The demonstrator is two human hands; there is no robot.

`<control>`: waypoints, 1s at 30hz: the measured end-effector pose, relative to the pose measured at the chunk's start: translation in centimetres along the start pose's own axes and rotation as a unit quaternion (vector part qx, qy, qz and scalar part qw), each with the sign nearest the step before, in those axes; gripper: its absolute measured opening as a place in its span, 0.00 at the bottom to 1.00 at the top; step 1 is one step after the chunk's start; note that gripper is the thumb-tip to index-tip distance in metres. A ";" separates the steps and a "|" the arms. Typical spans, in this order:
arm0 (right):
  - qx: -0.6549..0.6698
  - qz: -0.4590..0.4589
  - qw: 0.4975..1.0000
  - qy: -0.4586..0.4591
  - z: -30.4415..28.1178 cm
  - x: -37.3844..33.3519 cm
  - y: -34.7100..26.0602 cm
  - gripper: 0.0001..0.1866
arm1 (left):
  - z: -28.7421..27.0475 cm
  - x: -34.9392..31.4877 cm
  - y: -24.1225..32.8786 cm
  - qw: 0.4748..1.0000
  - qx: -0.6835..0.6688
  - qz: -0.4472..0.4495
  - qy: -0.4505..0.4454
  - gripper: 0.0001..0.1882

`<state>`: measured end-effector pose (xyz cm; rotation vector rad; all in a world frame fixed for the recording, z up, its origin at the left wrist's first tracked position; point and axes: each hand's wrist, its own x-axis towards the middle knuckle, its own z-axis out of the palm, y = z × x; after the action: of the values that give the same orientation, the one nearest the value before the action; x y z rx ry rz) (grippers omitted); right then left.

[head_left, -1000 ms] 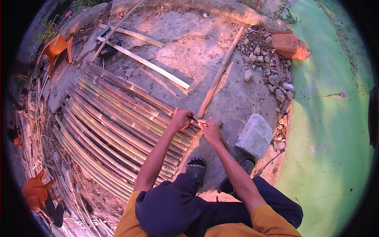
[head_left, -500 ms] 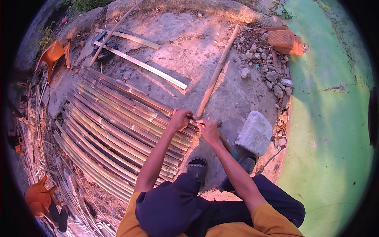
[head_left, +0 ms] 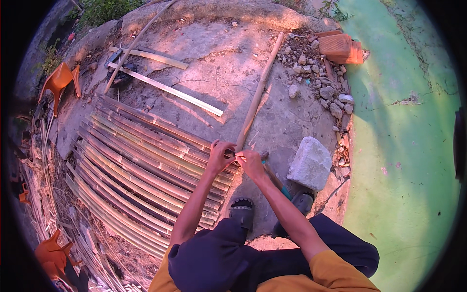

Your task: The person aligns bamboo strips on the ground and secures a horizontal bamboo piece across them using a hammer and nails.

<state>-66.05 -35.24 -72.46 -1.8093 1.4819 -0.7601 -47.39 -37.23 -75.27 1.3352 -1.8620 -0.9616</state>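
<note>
- Left hand (head_left: 220,155): fingers curled shut around the near end of a long bamboo pole (head_left: 257,95); grip appears firm.
- Right hand (head_left: 251,163): fingers bent and closed at the same pole end, touching or just beside the left hand. Whether it also holds a small tool cannot be told.
- Pole: lies on the concrete ground (head_left: 221,68), running from the hands away toward the far stones, slightly tilted to the right.
- Mat (head_left: 141,165): a row of split bamboo strips laid side by side on the ground, to the left of the hands; its near right edge lies under the left hand.
- Slat (head_left: 168,90): a pale flat strip lying beyond the mat, well apart from the hands.
- Stone block (head_left: 310,163): grey, just right of the right forearm, beside a dark-handled tool (head_left: 275,180) on the ground.
- Sandals (head_left: 242,211): dark, on the person's feet, below the hands.
- Rubble (head_left: 321,87): small stones at the far right, next to a red-orange brick (head_left: 341,47).
- Green floor (head_left: 408,160): fills the right side.
</note>
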 end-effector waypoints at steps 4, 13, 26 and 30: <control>0.056 0.030 0.998 0.004 -0.2 -0.3 -0.7 0.09 | 0.9 -0.8 0.0 1.000 -0.020 -0.009 0.017 0.30; 0.044 0.013 0.998 0.039 -0.4 -1.1 -0.4 0.10 | 2.0 -0.7 0.4 0.998 0.030 0.008 0.050 0.30; -0.113 0.096 0.982 0.121 -5.0 -5.7 2.5 0.24 | 2.1 -0.7 -0.3 0.995 0.044 0.039 0.085 0.14; -0.181 0.091 0.973 0.111 -5.1 -7.5 2.8 0.22 | 2.0 -1.0 -0.5 0.994 0.056 0.043 0.078 0.09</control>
<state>-73.04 -28.96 -71.75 -1.8553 2.0118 -0.6472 -48.56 -35.99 -76.78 1.3427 -1.8604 -0.6973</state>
